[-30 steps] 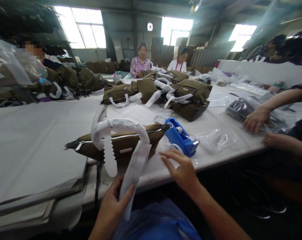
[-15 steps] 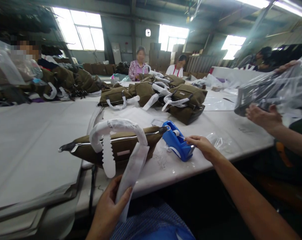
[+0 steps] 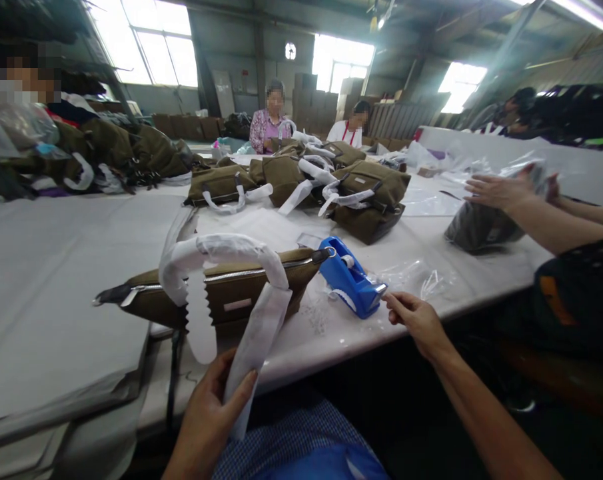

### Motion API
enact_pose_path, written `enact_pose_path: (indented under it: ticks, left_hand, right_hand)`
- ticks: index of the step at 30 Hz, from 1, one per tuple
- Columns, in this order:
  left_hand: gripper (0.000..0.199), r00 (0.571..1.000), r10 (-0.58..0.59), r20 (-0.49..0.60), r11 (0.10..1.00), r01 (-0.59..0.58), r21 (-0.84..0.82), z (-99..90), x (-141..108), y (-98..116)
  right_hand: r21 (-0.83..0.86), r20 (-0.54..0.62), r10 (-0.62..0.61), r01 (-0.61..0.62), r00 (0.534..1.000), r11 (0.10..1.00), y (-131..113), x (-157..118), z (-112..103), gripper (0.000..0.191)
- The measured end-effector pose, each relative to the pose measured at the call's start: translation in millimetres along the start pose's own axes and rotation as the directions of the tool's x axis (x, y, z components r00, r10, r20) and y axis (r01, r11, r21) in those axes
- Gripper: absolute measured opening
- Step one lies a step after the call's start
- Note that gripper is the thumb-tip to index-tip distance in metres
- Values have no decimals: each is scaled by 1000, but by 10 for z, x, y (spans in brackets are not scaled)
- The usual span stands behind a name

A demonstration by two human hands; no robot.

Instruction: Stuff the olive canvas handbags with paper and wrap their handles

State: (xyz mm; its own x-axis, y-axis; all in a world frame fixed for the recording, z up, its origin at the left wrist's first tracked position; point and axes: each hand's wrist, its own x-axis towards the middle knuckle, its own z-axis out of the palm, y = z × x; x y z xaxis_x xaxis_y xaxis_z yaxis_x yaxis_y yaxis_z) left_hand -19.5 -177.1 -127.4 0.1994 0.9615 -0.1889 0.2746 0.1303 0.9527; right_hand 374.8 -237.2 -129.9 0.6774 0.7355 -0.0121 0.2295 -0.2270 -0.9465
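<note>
An olive-brown zippered handbag stands on the table before me, its carry handle wrapped in white paper. My left hand grips the loose lower end of a white paper strip that hangs from the handle, thumb on top. A white strip with a notched edge dangles beside it. To the right of the bag stands a blue tape dispenser. My right hand is pinched at its cutter end, on the end of the tape, which is barely visible there.
Several olive bags with wrapped handles lie piled farther back. At left is a stack of white paper sheets. A co-worker's hands handle a plastic-covered bag at right. Clear plastic lies behind the dispenser.
My right hand has moved from above the dispenser to its front cutter end. The co-worker at right has set the plastic-covered bag down on the table. My left hand keeps its grip.
</note>
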Motion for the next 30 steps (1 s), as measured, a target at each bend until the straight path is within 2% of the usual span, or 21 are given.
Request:
enact_pose_path:
  ticks: [3, 5, 7, 9, 11, 14, 16, 17, 19, 22, 24, 27, 30]
  left_hand:
    - [57, 1000, -3, 12, 1000, 3, -22, 17, -8, 37]
    - [57, 1000, -7, 10, 999, 8, -44, 28, -6, 41]
    - [56, 1000, 9, -1, 998, -9, -57, 33, -2, 36]
    - [55, 999, 33, -7, 998, -33, -46, 32, -5, 31]
    - [52, 999, 54, -2, 998, -54, -25, 30, -18, 31]
    - [48, 997, 83, 8, 997, -83, -12, 31, -56, 33]
    - [46, 995, 102, 12, 995, -102, -10, 34, -87, 31]
    - [45, 994, 110, 13, 994, -110, -8, 35, -102, 27]
    - [43, 992, 129, 4, 992, -129, -7, 36, -123, 15]
    - [43, 986, 162, -27, 987, -162, 9, 31, -129, -14]
    - [42, 983, 179, -35, 984, -177, 33, 22, -122, -26]
    - [41, 985, 171, -9, 985, -171, 26, 0, -120, -6]
    - [44, 991, 130, 19, 989, -129, -72, -22, -132, 48]
  right_hand:
    - [-38, -38, -31, 30, 999, 999, 168, 1, 72, 51]
    - [-39, -29, -16, 15, 999, 999, 204, -97, 131, 53]
    - [-16, 28, -4, 4, 1000, 1000, 154, -303, 240, 53]
    - [53, 156, 0, -8, 988, 999, 15, -588, 419, 47]
    - [131, 337, -12, -34, 942, 991, -189, -888, 662, 41]
    - [231, 562, -62, -85, 825, 969, -506, -1232, 1084, 37]
    - [272, 638, -96, -107, 764, 956, -659, -1346, 1353, 36]
    - [278, 650, -107, -105, 752, 955, -711, -1370, 1470, 36]
    - [255, 639, -111, -73, 761, 964, -772, -1374, 1651, 36]
    - [159, 580, -143, 61, 802, 985, -811, -1334, 1774, 30]
    - [76, 551, -195, 183, 812, 980, -834, -1307, 1777, 24]
    - [-56, 548, -247, 329, 800, 943, -856, -1257, 1738, 21]
    - [-198, 567, -165, 328, 807, 924, -804, -1180, 1729, 37]
